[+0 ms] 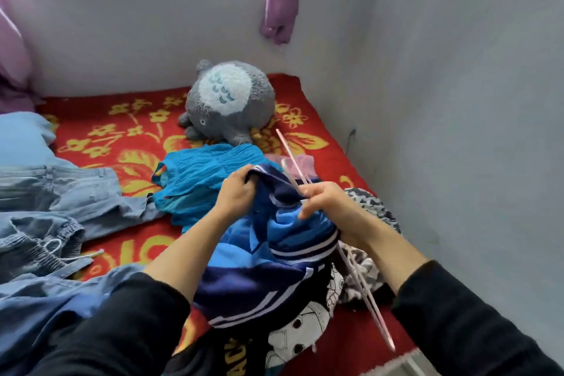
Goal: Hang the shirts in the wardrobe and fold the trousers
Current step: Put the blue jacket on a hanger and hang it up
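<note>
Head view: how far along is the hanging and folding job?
Nothing looks finished. In hand: the left hand grips the collar of a blue and navy striped-trim shirt while the right hand holds a thin pink hanger against it. Left: the crinkled turquoise top, black cartoon-print shirt and light blue denim trousers lie loose on the red floral blanket.

bed bears plush toy, jeans.
</note>
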Motion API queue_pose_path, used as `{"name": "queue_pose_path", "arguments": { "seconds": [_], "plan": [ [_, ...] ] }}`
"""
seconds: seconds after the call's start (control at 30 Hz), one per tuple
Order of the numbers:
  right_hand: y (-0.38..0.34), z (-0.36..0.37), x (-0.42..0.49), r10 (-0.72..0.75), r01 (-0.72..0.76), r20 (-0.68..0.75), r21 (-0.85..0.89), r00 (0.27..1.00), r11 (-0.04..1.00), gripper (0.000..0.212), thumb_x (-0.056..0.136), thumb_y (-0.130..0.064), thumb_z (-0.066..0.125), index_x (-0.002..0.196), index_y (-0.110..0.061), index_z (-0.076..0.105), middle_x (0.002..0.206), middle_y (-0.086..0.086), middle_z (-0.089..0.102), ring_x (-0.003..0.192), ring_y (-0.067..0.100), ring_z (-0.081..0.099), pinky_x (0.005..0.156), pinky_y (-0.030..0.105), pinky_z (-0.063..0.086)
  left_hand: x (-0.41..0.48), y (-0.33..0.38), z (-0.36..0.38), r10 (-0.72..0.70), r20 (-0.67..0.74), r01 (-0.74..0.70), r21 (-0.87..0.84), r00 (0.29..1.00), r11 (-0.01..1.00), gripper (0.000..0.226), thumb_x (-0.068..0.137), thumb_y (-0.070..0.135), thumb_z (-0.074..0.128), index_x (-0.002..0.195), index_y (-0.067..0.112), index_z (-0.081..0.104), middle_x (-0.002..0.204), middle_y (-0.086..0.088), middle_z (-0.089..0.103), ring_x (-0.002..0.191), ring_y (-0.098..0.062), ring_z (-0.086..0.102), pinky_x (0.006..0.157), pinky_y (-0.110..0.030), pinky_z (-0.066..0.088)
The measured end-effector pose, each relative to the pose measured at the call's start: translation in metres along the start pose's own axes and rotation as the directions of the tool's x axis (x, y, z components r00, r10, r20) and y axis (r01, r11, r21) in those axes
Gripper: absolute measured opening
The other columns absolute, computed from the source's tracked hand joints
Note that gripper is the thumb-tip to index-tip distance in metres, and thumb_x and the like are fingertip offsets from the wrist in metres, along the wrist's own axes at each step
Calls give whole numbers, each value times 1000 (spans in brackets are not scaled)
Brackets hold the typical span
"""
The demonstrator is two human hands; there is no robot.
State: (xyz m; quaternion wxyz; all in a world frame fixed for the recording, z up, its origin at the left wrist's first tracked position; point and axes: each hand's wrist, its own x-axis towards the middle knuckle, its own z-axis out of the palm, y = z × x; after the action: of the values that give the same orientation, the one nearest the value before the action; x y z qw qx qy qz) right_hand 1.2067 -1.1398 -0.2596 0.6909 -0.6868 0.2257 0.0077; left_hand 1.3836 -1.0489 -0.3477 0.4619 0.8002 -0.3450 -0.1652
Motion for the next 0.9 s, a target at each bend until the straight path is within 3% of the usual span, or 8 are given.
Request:
{"name": "queue_pose_path", "arguments": {
  "seconds": [0.13,0.2,0.27,0.4,0.6,0.67,0.77,0.9],
  "plan": [
    [-16,-6,7,-194,51,-386,-351,902,935,22,65,10,57,75,-6,67,84,6,68,74,20,62,65,29,49,17,71,-47,39,-287,-76,-121,957,990,25,96,5,40,85,1,63,91,-10,64,84,-14,50,71,-28,35],
    [-16,-5,11,-305,1,-496,-523,813,852,14,69,6,55,70,-7,61,68,4,62,63,24,54,49,18,38,20,97,-71,77,-328,-133,-151,942,980,26,96,5,39,87,0,63,87,-6,61,83,-12,49,72,-28,37],
    [-9,-4,16,-406,-46,-501,-670,764,741,11,75,1,52,72,-6,58,68,4,59,65,26,55,44,18,30,22,115,-91,118,-368,-188,-160,922,969,26,94,10,38,88,1,63,86,-2,60,82,-12,49,76,-31,41],
    [8,8,33,-377,-153,-516,-721,769,675,12,79,-13,51,83,-12,63,110,8,61,95,28,60,67,30,47,22,141,-128,37,-500,-178,-237,865,955,28,91,7,36,69,10,52,68,4,50,66,-10,42,59,-23,38],
    [-65,27,42,-291,-119,-424,-714,858,690,14,72,-15,55,59,-14,56,68,4,56,69,30,53,60,27,38,19,161,-195,-284,-670,-93,-468,686,879,30,89,3,29,66,17,44,67,2,44,73,-18,42,57,-28,35],
    [-110,18,38,-376,-79,-446,-723,812,687,10,70,-14,57,62,-9,60,63,4,54,66,30,52,60,27,38,14,175,-220,-276,-742,-148,-449,611,881,29,91,3,30,82,12,56,76,0,50,80,-18,44,61,-27,36],
    [-176,5,25,-545,34,-434,-759,717,650,16,67,-9,58,51,-10,55,50,0,49,59,27,52,57,23,37,11,198,-254,-222,-818,-203,-377,531,904,35,95,9,33,123,3,53,115,-11,60,100,-24,56,89,-30,47],
    [-255,-12,7,-720,179,-467,-763,513,622,14,69,-3,57,64,-10,69,58,6,59,60,22,55,55,22,37,6,224,-281,-60,-857,-340,-266,511,902,26,92,10,36,104,8,59,92,-3,57,85,-19,50,75,-28,41]
  ]
}}
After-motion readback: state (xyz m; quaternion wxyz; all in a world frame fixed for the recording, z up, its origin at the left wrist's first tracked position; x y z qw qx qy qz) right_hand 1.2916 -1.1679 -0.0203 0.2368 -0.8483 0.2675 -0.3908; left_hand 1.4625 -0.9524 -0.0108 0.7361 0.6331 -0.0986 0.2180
